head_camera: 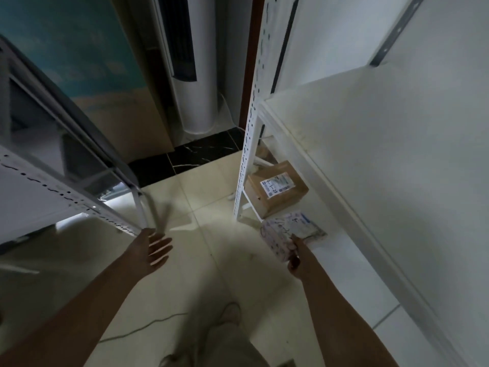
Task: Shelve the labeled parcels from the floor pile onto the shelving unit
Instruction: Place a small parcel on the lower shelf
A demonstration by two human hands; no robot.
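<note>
The right hand [295, 256] grips a soft, flat parcel [287, 235] by its near edge, with the thumb on top; the fingers beneath are hidden by the packet. Its white label is too blurred to read. The parcel is held low at the front of the white shelving unit [250, 133] on the right, and whether its far corner touches anything there cannot be told. The left hand [156, 247] holds nothing, fingers straight and spread above the pale floor tiles [201, 207]. Just beyond the parcel, a labelled cardboard box [277, 188] sits low inside the unit's frame, partly behind the perforated upright. A broad white shelf board [383, 154] covers everything under it. A second rack [53, 192] is cut off at left. A white tower air conditioner [197, 75] stands further back, and a thin cable [137, 330] lies near the blurred leg at the bottom
</note>
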